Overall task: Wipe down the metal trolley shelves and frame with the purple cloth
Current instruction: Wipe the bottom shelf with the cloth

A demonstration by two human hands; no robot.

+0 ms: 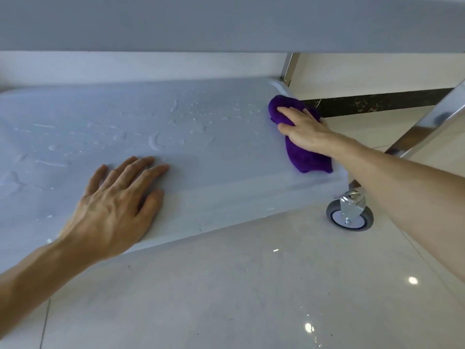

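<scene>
The trolley's lower metal shelf (221,157) fills the middle of the head view, with water drops scattered over its far left and centre. A purple cloth (305,157) lies bunched at the shelf's right end. My right hand (303,128) presses flat on top of that cloth, fingers pointing left. My left hand (118,205) rests palm down on the shelf near its front edge, fingers spread, holding nothing. The upper shelf (226,21) spans the top of the view. Shiny frame posts (425,122) rise at the right.
A grey caster wheel (349,215) sits under the shelf's front right corner. Glossy pale floor tiles (251,285) lie in front. A dark skirting strip (377,103) runs along the wall behind the right end.
</scene>
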